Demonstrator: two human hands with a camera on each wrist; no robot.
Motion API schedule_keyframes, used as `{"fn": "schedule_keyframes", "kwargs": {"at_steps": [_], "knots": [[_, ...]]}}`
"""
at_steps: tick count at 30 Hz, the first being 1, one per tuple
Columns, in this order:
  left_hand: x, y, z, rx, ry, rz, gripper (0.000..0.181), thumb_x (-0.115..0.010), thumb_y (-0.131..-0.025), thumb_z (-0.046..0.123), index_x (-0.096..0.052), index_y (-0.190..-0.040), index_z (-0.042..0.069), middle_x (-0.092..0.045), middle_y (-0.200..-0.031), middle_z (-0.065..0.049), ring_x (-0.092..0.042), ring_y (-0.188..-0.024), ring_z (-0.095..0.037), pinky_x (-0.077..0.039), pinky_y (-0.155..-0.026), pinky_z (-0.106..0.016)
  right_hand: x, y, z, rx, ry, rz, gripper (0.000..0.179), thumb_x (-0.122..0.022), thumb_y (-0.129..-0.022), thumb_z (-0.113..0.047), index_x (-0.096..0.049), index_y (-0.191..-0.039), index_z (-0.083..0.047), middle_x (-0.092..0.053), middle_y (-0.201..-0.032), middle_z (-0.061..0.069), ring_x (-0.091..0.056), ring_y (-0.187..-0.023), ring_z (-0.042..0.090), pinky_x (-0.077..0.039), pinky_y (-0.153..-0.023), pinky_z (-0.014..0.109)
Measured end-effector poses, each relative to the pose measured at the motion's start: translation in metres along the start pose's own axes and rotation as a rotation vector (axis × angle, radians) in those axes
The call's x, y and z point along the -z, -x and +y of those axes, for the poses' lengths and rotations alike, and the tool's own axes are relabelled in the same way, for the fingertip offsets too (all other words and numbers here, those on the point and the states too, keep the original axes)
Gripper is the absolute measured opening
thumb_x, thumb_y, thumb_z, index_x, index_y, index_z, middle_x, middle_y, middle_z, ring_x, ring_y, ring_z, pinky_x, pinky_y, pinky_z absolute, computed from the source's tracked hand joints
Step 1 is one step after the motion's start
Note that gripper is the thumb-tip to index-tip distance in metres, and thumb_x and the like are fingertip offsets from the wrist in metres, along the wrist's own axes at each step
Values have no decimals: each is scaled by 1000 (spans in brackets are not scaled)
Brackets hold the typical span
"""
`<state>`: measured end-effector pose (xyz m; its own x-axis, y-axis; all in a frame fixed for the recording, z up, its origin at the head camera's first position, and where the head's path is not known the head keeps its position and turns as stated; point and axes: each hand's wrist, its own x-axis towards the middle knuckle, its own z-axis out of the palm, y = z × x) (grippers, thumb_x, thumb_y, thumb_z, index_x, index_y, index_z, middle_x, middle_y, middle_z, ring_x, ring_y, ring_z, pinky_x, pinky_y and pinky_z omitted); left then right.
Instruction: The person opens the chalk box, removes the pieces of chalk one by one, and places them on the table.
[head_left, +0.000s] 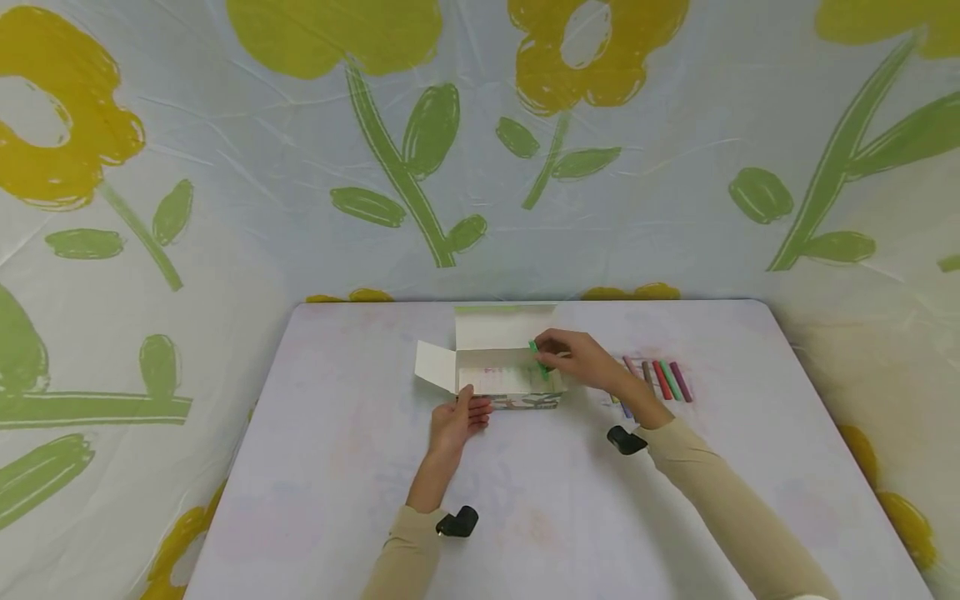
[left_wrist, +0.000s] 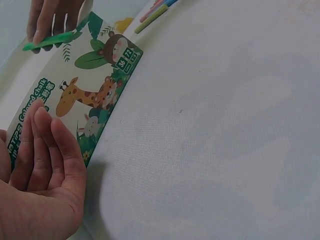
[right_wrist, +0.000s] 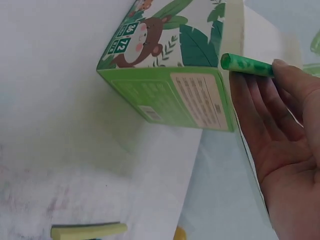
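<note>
A coloured chalk box [head_left: 521, 402] with printed animals sits on the table, its lid and left side flap folded open. My left hand [head_left: 453, 421] holds its front left corner, the thumb over the rim and the fingers along the printed front [left_wrist: 92, 95]. Over the right end of the opening, my right hand [head_left: 581, 358] pinches a green chalk stick [right_wrist: 247, 65] between thumb and fingers. In the head view that stick tilts above the box's inside. The left wrist view also shows the right hand [left_wrist: 52, 20] from the front.
Several chalk sticks lie right of the box, among them a red chalk [head_left: 662, 380], a green chalk [head_left: 681, 381] and a purple chalk [head_left: 681, 382]. The right forearm partly covers others. A yellowish chalk [right_wrist: 89, 231] lies near the box. A flowered cloth [head_left: 480, 167] hangs behind the table [head_left: 337, 467].
</note>
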<state>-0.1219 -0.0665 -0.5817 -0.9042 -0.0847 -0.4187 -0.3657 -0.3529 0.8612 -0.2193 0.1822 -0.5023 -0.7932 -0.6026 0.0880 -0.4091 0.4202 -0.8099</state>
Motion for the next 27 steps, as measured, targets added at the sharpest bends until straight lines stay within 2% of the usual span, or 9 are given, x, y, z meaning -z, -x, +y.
{"fn": "schedule_keyframes", "kwargs": {"at_steps": [3,10,15,17,23,27], "knots": [[0,-2,-1,7,-4,1,49,-59,-106,34,-72,-102,-12,-75,-85,-9,-67,-70,-11,-58,-68,-24,8,6,0,-22,-20,27,25,-65,-103,-12,-65,-124,2,-72,-110,16,-70,-103,29,-57,-93,45],[0,-2,-1,-7,-3,-8,50,-59,-106,35,-71,-103,-13,-75,-84,-8,-68,-70,-11,-58,-68,-24,31,22,-3,-97,-59,95,29,-65,-103,-15,-64,-128,0,-72,-114,17,-67,-114,34,-54,-89,23],[0,-1,0,-2,-10,-3,50,-59,-106,36,-71,-102,-13,-75,-85,-9,-68,-71,-12,-58,-69,-24,49,35,-7,-114,-82,123,31,-63,-104,-15,-62,-131,2,-71,-118,18,-70,-107,31,-56,-89,25],[0,-1,0,0,-11,-1,50,-58,-106,36,-72,-102,-12,-75,-85,-9,-68,-72,-12,-58,-69,-24,55,40,-5,-125,-105,132,33,-63,-104,-15,-60,-132,3,-70,-119,20,-72,-103,26,-58,-89,29],[0,0,2,6,-15,-3,50,-58,-106,36,-71,-104,-13,-75,-86,-9,-68,-73,-12,-58,-69,-24,71,57,1,-154,-134,183,36,-61,-106,-16,-57,-135,5,-67,-123,24,-71,-100,9,-59,-90,31],[1,2,3,2,-22,-16,52,-59,-106,37,-71,-107,-13,-76,-90,-12,-68,-74,-12,-58,-70,-25,79,70,2,-179,-93,206,38,-60,-106,-17,-56,-137,4,-67,-123,24,-72,-100,12,-57,-88,24]]}}
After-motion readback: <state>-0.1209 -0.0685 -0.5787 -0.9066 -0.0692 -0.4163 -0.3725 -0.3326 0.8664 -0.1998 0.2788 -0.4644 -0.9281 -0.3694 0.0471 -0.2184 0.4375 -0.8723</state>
